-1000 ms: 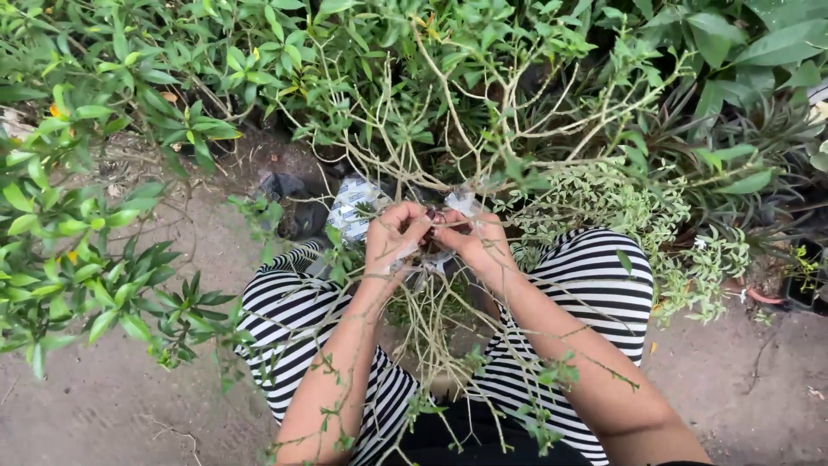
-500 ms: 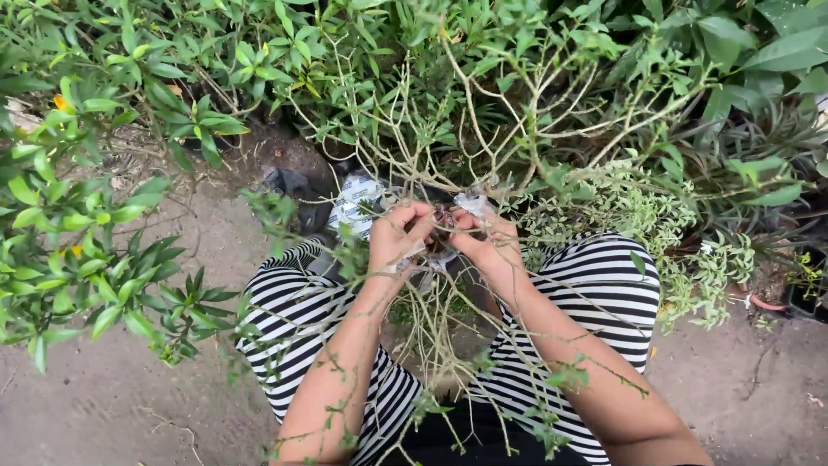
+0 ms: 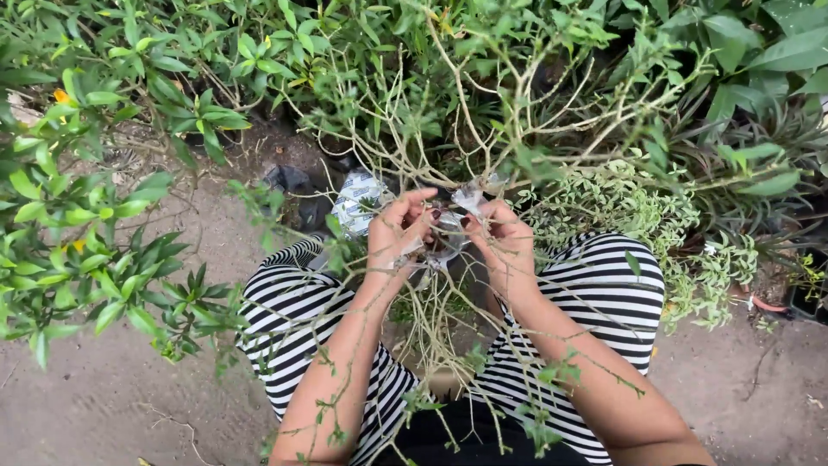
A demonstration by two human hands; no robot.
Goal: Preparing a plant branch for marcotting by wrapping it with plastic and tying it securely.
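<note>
Nestling between both hands (image 3: 448, 231): clear plastic wrap (image 3: 448, 226)

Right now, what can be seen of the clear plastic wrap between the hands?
The clear plastic wrap is thin, crinkled and see-through, bunched around a pale woody branch. The left hand and right hand pinch it from either side, and a loose whitish end sticks up above the right fingers. What it encloses is hidden.
</note>
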